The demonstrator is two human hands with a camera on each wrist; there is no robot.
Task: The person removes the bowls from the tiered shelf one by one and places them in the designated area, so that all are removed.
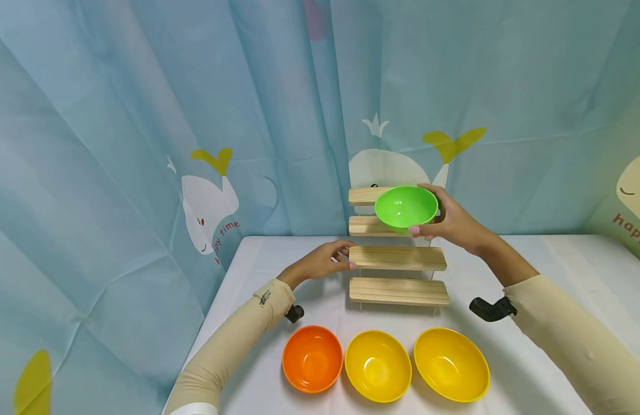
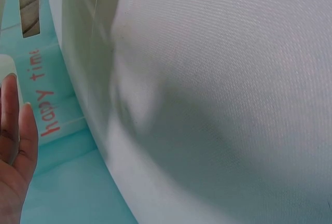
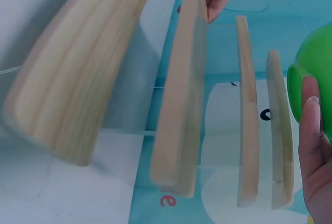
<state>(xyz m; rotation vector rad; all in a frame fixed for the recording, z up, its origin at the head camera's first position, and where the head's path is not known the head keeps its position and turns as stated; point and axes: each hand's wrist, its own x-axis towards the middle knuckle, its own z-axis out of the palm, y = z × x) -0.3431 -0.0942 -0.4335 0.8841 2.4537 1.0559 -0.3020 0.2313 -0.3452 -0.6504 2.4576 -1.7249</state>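
My right hand (image 1: pixel 455 225) grips a green bowl (image 1: pixel 403 206) by its right side, thumb low at the front and fingers behind the rim. The bowl is in front of the upper boards in the head view; in the right wrist view, a small gap separates the green bowl (image 3: pixel 322 63) from the nearest board. A tiered wooden rack (image 1: pixel 398 258) stands on the table. At the left end of its second board from the bottom, my left hand (image 1: pixel 322 262) holds on, thumb in front and fingers behind. The left wrist view catches only part of the left hand (image 2: pixel 15 146).
An orange bowl (image 1: pixel 312 359) and two yellow bowls, one in the middle (image 1: pixel 378 366) and one at the right (image 1: pixel 451 365), form a row before the rack. A blue printed curtain (image 1: pixel 289 115) hangs behind the white table (image 1: pixel 507 259).
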